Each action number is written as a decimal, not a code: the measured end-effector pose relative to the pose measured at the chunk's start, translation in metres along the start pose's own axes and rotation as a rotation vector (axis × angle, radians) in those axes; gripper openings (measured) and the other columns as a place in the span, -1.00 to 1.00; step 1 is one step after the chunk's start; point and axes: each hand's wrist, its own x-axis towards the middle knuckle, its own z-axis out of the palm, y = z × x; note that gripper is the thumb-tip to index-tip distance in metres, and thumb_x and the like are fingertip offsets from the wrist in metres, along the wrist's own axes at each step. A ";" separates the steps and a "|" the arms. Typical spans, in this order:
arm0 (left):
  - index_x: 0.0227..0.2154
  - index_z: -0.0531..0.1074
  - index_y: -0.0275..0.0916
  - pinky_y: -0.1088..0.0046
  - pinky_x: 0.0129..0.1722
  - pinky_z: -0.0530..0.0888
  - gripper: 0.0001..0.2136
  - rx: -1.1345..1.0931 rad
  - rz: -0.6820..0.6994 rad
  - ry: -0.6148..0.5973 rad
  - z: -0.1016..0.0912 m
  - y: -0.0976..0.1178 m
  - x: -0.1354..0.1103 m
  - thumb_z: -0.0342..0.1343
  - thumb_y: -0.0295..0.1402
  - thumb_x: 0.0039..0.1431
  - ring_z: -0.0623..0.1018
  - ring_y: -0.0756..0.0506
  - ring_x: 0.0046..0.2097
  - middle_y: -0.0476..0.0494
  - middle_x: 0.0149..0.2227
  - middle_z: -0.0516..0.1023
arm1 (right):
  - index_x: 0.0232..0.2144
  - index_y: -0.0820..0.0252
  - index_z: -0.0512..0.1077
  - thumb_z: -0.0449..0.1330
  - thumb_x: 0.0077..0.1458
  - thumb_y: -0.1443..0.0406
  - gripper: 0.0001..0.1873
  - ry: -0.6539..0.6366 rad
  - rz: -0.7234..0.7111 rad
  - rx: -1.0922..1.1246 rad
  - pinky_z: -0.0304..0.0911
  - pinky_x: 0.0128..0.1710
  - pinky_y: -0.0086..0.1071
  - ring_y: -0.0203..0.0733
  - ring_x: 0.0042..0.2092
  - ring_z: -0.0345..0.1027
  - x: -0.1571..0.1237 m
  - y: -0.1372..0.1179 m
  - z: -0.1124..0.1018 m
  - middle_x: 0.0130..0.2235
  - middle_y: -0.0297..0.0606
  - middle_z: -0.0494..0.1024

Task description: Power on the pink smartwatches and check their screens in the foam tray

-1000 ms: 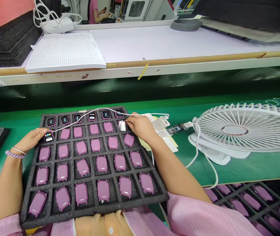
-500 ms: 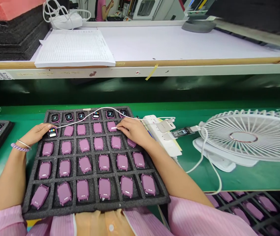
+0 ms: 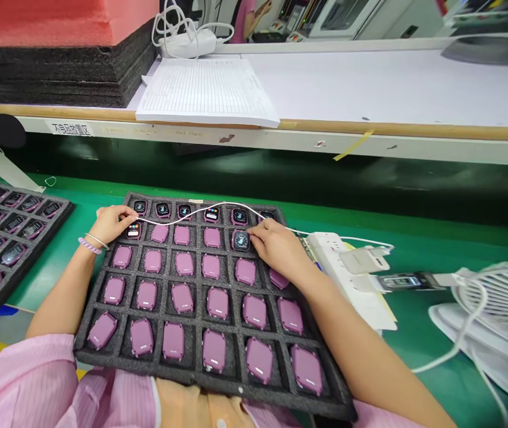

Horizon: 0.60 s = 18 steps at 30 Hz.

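Observation:
A black foam tray (image 3: 194, 374) with square compartments holds purple smartwatch bodies, most lying face down. The far row lies face up with lit screens. At the tray's far left corner, my left hand (image 3: 118, 226) pinches the end of a white cable (image 3: 225, 204) just above a lit smartwatch (image 3: 133, 230). Whether the cable end touches that watch is hard to tell. My right hand (image 3: 276, 246) has its fingertips closed on the right edge of another smartwatch (image 3: 240, 239), face up with its screen lit, in the second row. The cable arches over the tray between both hands.
A white power strip (image 3: 341, 267) with plugged-in adapters stands right of the tray, beside a white fan (image 3: 499, 309). Another watch tray (image 3: 53, 229) lies on the left. The shelf above bears paper sheets (image 3: 209, 89) and stacked black foam (image 3: 57, 74).
The view has swung left. The second-row smartwatch at my right hand, purple back up before, is now face up and lit. My left fingers have shifted from the watch's edge to the cable end.

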 end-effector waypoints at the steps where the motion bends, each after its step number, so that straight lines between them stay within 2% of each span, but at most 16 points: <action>1: -0.22 0.63 -0.18 -0.02 0.23 0.33 -0.61 -0.001 0.028 0.040 0.002 0.004 -0.001 0.11 0.03 0.23 0.56 -0.28 0.02 -0.21 -0.10 0.67 | -0.14 0.26 0.64 0.08 0.30 0.39 -0.69 0.009 -0.014 -0.010 0.38 -0.11 -0.15 0.09 -0.19 0.46 0.000 0.000 0.001 -0.21 -0.04 0.50; 3: -0.22 0.64 -0.16 0.08 0.18 0.38 -0.66 -0.054 0.145 0.025 0.009 0.014 -0.004 0.13 -0.02 0.26 0.54 -0.24 0.02 -0.20 -0.08 0.64 | -0.13 0.29 0.64 0.08 0.31 0.38 -0.68 0.029 -0.036 -0.021 0.36 -0.11 -0.14 0.09 -0.18 0.43 -0.002 -0.001 0.003 -0.21 -0.02 0.48; 5: -0.23 0.66 -0.14 0.17 0.08 0.43 -0.69 -0.085 0.293 -0.096 0.016 0.024 -0.006 0.14 -0.05 0.29 0.55 -0.19 -0.07 -0.17 -0.15 0.62 | -0.12 0.30 0.64 0.07 0.32 0.37 -0.68 0.046 -0.042 -0.027 0.35 -0.12 -0.13 0.10 -0.18 0.41 -0.004 -0.001 0.002 -0.21 -0.02 0.47; 7: -0.25 0.67 -0.11 0.14 0.09 0.37 -0.73 0.010 0.371 -0.185 0.023 0.032 -0.009 0.14 -0.10 0.33 0.55 -0.16 -0.12 -0.14 -0.22 0.63 | -0.12 0.30 0.64 0.08 0.33 0.37 -0.68 0.055 -0.037 -0.029 0.33 -0.13 -0.13 0.10 -0.16 0.39 -0.006 -0.002 0.001 -0.20 -0.01 0.46; 10: -0.23 0.67 -0.07 0.05 0.15 0.26 -0.80 0.248 0.390 -0.174 0.029 0.039 -0.010 0.16 -0.17 0.34 0.52 -0.20 -0.06 -0.13 -0.19 0.65 | -0.13 0.29 0.65 0.10 0.33 0.38 -0.70 0.054 -0.026 -0.015 0.30 -0.15 -0.15 0.09 -0.16 0.38 -0.007 -0.005 -0.001 -0.20 -0.02 0.46; 12: -0.09 0.64 -0.06 0.07 0.12 0.28 -0.80 0.346 0.408 -0.176 0.028 0.042 -0.009 0.19 -0.21 0.32 0.49 -0.24 0.01 -0.16 -0.08 0.65 | -0.12 0.27 0.65 0.10 0.34 0.38 -0.70 0.051 -0.022 0.002 0.28 -0.15 -0.16 0.08 -0.16 0.37 -0.006 -0.007 -0.003 -0.21 -0.04 0.45; 15: 0.07 0.55 -0.07 0.05 0.16 0.28 -0.70 0.456 0.459 -0.190 0.025 0.048 -0.006 0.21 -0.25 0.31 0.46 -0.30 0.11 -0.20 0.04 0.63 | -0.13 0.24 0.65 0.10 0.35 0.39 -0.71 0.050 -0.010 0.015 0.26 -0.15 -0.19 0.04 -0.16 0.36 -0.006 -0.010 -0.005 -0.21 -0.06 0.46; 18: 0.12 0.50 -0.14 0.00 0.25 0.26 -0.66 0.465 0.479 -0.178 0.025 0.051 -0.001 0.12 -0.22 0.35 0.50 -0.30 0.11 -0.26 0.03 0.64 | -0.16 0.23 0.65 0.12 0.34 0.40 -0.73 0.051 0.013 0.007 0.23 -0.15 -0.21 0.03 -0.14 0.38 -0.006 -0.012 -0.006 -0.18 -0.06 0.49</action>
